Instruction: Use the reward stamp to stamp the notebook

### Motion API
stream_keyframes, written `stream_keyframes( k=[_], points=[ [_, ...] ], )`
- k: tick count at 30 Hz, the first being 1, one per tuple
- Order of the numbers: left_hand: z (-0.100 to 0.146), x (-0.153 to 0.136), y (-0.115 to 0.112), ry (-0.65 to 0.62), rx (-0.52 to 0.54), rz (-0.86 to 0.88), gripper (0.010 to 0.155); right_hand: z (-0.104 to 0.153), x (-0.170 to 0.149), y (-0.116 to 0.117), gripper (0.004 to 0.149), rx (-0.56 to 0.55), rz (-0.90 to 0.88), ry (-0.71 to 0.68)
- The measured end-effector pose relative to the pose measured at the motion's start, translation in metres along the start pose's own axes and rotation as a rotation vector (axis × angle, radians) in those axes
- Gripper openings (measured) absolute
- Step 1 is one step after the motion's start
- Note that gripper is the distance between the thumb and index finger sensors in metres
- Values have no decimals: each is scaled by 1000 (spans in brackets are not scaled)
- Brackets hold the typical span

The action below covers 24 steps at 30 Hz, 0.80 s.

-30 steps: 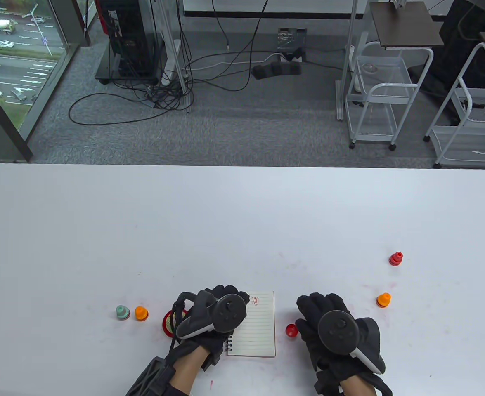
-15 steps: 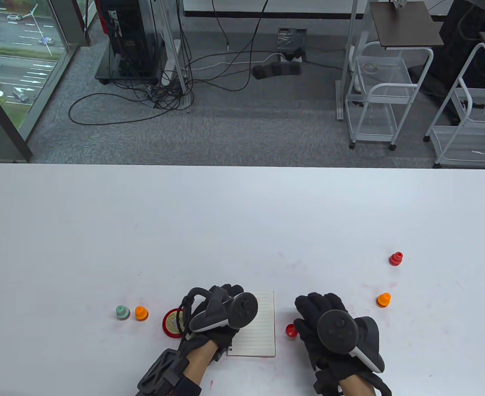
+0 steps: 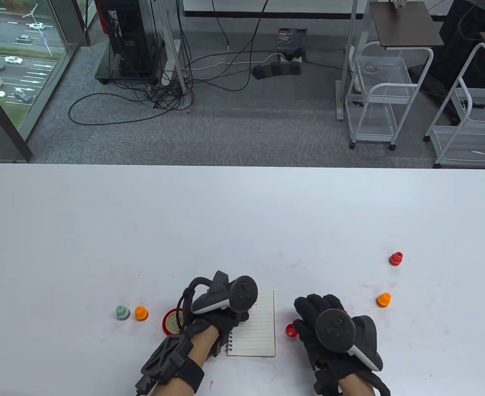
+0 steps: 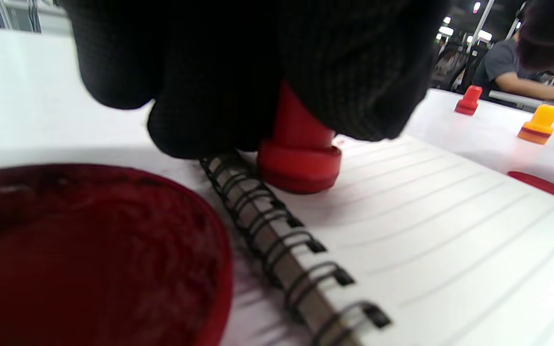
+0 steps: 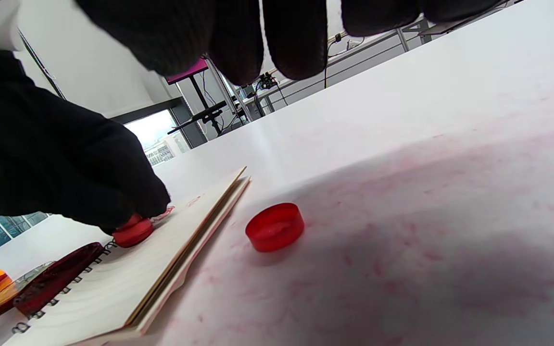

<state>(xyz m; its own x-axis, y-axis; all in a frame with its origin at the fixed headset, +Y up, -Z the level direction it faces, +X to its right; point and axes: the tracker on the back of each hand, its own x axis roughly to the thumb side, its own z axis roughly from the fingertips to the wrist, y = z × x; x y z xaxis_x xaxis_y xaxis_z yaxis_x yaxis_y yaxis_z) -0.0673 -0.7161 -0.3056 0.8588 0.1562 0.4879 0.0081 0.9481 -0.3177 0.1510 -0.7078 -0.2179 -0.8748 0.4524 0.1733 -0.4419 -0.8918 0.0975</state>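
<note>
Left hand (image 4: 258, 72) grips red stamp (image 4: 298, 154) by narrow stem, base pressed on notebook (image 4: 426, 230) page beside spiral. Stamp likely light, hard plastic, slippery; hold stem upright. Right hand (image 3: 329, 330) rests relaxed, empty, near red cap (image 5: 275, 227). Print under base hidden.

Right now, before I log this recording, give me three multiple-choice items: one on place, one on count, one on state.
1. Where is the red plastic stamp held by the left hand?
A. on the lined spiral notebook
B. on the round red ink pad
C. on the white table

2. How many orange stamps stand on the table?
A. one
B. two
C. four

3. How is the right hand?
A. holding a stamp
B. pinching the loose red cap
C. holding nothing

A: its base sits on the page beside the coil.
B: one at each side.
C: fingers hang free.
</note>
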Motion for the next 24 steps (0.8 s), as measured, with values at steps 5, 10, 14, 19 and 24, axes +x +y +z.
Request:
stream_keyframes(
  k=[5, 10, 14, 19, 24],
  points=[
    [-12, 5, 4, -31, -85, -59, 46, 0, -1, -1, 55, 3, -8, 9],
    [-16, 8, 5, -27, -126, -79, 46, -1, -3, -2, 55, 2, -22, 16],
    [-21, 15, 5, -11, -165, -143, 46, -1, -2, -1, 55, 15, -16, 15],
    [-25, 30, 4, -5, -211, -255, 46, -1, -2, 0, 55, 25, -12, 14],
    [-23, 36, 2, -18, -200, -322, 46, -1, 0, 1, 55, 38, -8, 3]
  ],
)
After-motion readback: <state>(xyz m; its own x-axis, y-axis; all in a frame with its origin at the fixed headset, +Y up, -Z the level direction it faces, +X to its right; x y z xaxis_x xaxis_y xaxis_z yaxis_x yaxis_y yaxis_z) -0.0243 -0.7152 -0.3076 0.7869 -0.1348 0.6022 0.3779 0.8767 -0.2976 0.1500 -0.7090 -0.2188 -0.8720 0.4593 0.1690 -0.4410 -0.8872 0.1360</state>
